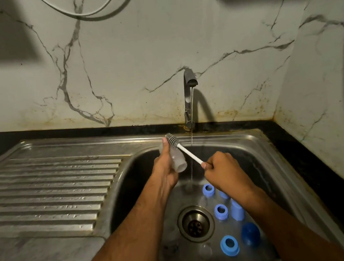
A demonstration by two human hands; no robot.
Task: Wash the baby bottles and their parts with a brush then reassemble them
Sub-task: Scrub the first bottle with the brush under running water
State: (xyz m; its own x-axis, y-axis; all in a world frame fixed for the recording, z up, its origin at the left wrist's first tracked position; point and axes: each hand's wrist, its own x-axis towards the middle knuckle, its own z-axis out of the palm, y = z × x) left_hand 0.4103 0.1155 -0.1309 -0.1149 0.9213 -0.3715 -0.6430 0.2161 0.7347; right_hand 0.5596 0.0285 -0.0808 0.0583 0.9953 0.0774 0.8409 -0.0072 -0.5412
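My left hand (pixel 165 170) grips a clear baby bottle (pixel 178 162) above the sink basin, its open mouth pointing toward me. My right hand (pixel 222 170) holds the white handle of a bottle brush (pixel 173 141). The grey bristle head lies against the outside of the bottle near its far end. On the basin floor lie several light blue collar rings (pixel 229 245), a light blue cap (pixel 237 210), a dark blue dome cap (pixel 250 234) and a clear teat (pixel 205 251).
A thin stream of water runs from the steel tap (pixel 190 94) into the sink (pixel 262 154), between my hands. The drain (pixel 195 224) sits in the basin's middle. A ribbed steel draining board (pixel 48 189) spreads to the left. A marble wall stands behind.
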